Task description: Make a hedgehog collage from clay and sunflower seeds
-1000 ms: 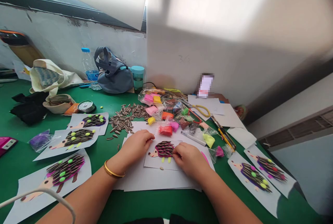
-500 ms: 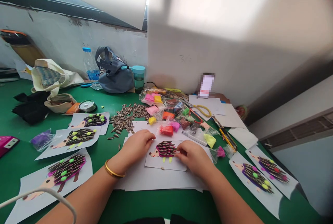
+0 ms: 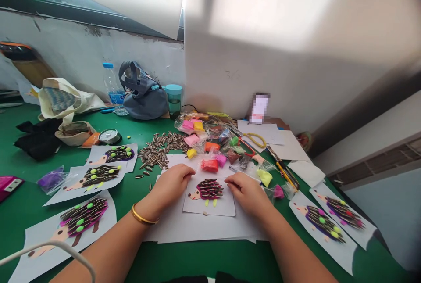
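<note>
By a small white paper card [image 3: 226,208], R hand [image 3: 248,195] moved off the purple hedgehog w/ dark seeds [image 3: 211,189]; L hand [image 3: 173,183] abt same spot. Can't tell if either's pinching.

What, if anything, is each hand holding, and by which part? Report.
Neither the left hand nor the right hand visibly holds anything; both are at the hedgehog card, though something small could be hidden from view.

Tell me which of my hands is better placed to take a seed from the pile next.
Probably the left hand: it is nearer the seed pile, on that same side of the hedgehog picture. The right hand is at the picture's other side, farther from the seeds.
</note>
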`<state>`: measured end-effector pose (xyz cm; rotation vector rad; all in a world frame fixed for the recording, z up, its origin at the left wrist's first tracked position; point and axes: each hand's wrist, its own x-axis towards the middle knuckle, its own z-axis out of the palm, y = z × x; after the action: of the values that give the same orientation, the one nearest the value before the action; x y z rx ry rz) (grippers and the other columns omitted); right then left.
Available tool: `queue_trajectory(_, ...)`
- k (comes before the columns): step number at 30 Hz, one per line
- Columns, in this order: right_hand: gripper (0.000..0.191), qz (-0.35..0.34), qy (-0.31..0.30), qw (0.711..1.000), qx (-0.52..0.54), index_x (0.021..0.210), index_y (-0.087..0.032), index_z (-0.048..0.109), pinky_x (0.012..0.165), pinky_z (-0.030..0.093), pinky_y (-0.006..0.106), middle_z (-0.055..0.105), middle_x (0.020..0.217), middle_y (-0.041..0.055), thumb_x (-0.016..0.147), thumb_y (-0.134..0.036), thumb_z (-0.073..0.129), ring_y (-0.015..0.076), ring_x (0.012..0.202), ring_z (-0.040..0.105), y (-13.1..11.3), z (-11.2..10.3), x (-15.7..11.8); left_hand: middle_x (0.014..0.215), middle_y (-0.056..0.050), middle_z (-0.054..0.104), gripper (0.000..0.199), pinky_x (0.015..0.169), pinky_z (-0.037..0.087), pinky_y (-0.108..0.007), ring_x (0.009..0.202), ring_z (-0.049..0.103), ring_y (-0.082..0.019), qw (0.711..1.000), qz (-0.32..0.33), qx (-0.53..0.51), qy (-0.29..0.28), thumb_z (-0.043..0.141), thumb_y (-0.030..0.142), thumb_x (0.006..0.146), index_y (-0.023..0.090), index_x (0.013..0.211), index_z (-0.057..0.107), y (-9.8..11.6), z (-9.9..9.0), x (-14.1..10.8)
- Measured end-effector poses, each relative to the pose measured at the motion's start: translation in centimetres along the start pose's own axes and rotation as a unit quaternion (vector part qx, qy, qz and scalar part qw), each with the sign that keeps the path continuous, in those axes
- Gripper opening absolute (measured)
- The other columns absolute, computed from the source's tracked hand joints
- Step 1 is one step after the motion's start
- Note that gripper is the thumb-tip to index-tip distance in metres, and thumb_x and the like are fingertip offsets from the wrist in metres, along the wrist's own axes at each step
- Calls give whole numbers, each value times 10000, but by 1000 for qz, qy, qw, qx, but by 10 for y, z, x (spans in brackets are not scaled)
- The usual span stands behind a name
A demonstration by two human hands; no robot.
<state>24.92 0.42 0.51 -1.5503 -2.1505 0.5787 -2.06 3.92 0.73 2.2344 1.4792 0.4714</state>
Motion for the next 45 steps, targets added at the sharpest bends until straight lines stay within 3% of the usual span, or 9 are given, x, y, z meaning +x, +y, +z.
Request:
queue_trajectory(4, 213, -23, 2, 1000, 7, 998, -220, 691, 797, 479, 307, 677, 953, 45, 904, -161, 509, 185, 912, 628, -2, 5, 1, 1073, -54, 708, 293, 877, 497, -339, 1009, 639, -220, 1000, -15, 9, 25, 441, 201, 896, 225, 1027, 701, -3, -2, 2)
queue_trajectory(11, 211, -41, -3, 999, 16, 993, -221, 686, 807, 476, 292, 655, 948, 43, 915, -148, 503, 172, 897, 619, -2, 7, 0, 1056, -65, 693, 303, 860, 491, -337, 987, 632, -223, 989, -58, 44, 130, 415, 265, 924, 206, 1028, 693, -17, -27, 4)
queue_trajectory(19, 192, -29, -6, 1000, 2, 958, -222, 689, 761, 462, 284, 647, 912, 37, 927, -193, 501, 170, 858, 609, -4, 7, 0, 1026, -81, 692, 262, 803, 470, -358, 967, 626, -260, 975, -103, 161, 112, 468, 286, 891, 219, 935, 717, -31, -43, 3)
queue_trajectory(22, 175, -13, 3, 1000, -12, 897, -215, 681, 739, 448, 283, 636, 872, 33, 929, -212, 509, 173, 836, 596, -8, 7, 0, 979, -71, 691, 232, 734, 458, -337, 933, 626, -264, 975, -126, 167, 74, 496, 315, 865, 235, 867, 714, -37, -55, 1)
queue_trajectory(27, 178, -19, -1, 1000, -6, 867, -211, 667, 722, 428, 276, 630, 860, 28, 937, -226, 504, 166, 826, 592, -9, 9, 1, 937, -25, 680, 130, 700, 433, -294, 873, 631, -233, 985, -89, 121, -79, 648, 340, 726, 274, 809, 724, -39, -65, -5)
queue_trajectory(33, 186, -23, 30, 999, 5, 871, -219, 658, 731, 440, 291, 631, 851, 28, 946, -260, 493, 176, 827, 584, -6, 6, 1, 889, -29, 669, 89, 717, 402, -307, 867, 625, -228, 982, -46, 135, -125, 644, 199, 689, 253, 727, 703, -33, -59, -7)
queue_trajectory(37, 194, -30, 56, 998, 20, 883, -221, 660, 731, 452, 301, 643, 866, 38, 949, -246, 479, 184, 848, 589, -6, 4, 1, 864, -37, 674, 61, 729, 409, -314, 858, 621, -224, 990, -37, 119, -68, 619, 198, 729, 224, 719, 673, -27, -53, -2)
queue_trajectory(41, 169, -65, 95, 991, 66, 958, -223, 663, 741, 471, 318, 639, 887, 50, 945, -239, 496, 192, 849, 592, -12, 5, -2, 851, -20, 688, 132, 714, 444, -301, 806, 615, -194, 998, -24, -28, 49, 550, 303, 845, 217, 799, 638, 1, -35, -1)
queue_trajectory(45, 167, -124, 78, 979, 139, 1054, -243, 665, 731, 490, 310, 625, 911, 53, 933, -235, 548, 183, 836, 593, -25, 10, -6, 873, -7, 700, 108, 778, 473, -280, 845, 623, -169, 982, 31, -184, 25, 562, 236, 840, 221, 840, 668, 34, -8, -10)
